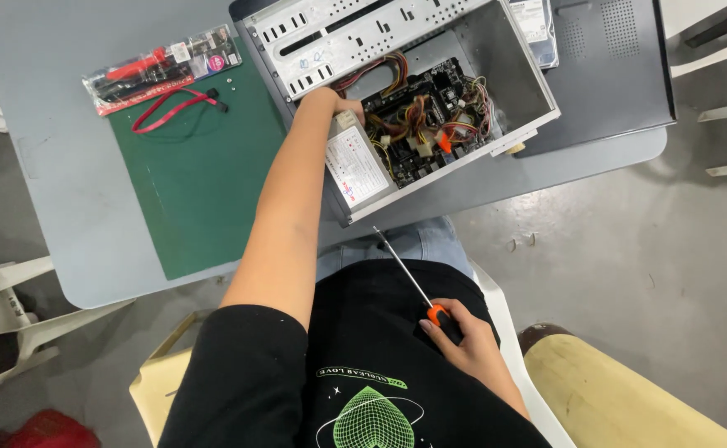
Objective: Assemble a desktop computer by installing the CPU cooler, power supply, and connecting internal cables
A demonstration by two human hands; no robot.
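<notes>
While left hand [334, 104] reaches inside open computer case [430, 83], fingers hidden among cables, grip unclear; right hand [463, 332] below case, fingers closed round screwdriver [417, 286], parked clear at lap.

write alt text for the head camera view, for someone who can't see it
Seen from above, a seated person's left hand reaches into an open computer case on a grey table, while the right hand holds an orange-handled screwdriver over the lap. A red cable lies on a green mat.
</notes>
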